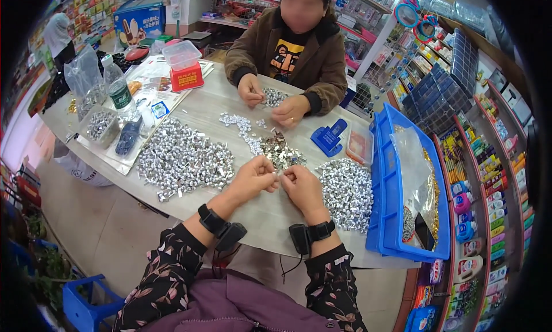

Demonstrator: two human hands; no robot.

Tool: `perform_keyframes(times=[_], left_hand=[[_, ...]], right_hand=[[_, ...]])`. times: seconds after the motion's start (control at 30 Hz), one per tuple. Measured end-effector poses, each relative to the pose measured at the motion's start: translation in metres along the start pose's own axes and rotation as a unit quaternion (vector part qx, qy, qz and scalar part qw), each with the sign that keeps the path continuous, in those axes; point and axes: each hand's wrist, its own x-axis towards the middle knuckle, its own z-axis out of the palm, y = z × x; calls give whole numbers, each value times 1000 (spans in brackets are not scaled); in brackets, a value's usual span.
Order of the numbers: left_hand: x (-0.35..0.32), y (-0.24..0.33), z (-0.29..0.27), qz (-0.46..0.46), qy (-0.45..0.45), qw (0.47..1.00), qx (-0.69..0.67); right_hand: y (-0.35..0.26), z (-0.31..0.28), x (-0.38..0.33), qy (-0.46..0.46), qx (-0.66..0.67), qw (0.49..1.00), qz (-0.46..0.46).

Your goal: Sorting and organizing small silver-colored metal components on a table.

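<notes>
My left hand [253, 177] and my right hand [302, 186] meet over the table, fingertips nearly touching. Both are closed in a pinch; whatever they hold is too small and too covered to name. Just beyond my fingers lies a heap of loose, shiny flat metal pieces [282, 150], with small whitish round pieces [234, 122] scattered behind it. A wide pile of small silver-and-white metal parts [185, 159] spreads beside my left hand. Close by my right hand is a second such pile [347, 194].
Across the table [253, 212], a person [299, 50] handles small parts. A blue crate [376, 217] holding bags and a phone stands right, beside a blue plastic tool [329, 137] and a clear tub [360, 145]. At left are a bottle [117, 87], parts tub [99, 127] and red box [187, 77].
</notes>
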Motion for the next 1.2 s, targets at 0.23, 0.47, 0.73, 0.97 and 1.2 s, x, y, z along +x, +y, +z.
perform_keyframes(times=[0.23,0.47,0.73,0.97,1.2], left_hand=[[2,1,-7,-18,14,996,-87],[5,9,-8,-78,30,982,-168],[3,5,-7,-105,32,980,-166],[4,3,-9,-125,11,974,-188],[6,4,-11,-107,11,974,-198]], right_hand=[[-2,-3,-1,-13,-62,998,26],[5,-3,4,-8,-91,996,16],[4,-2,-1,-58,384,918,82],[-11,-6,-3,-144,503,848,84],[-14,-9,-3,-177,545,809,129]])
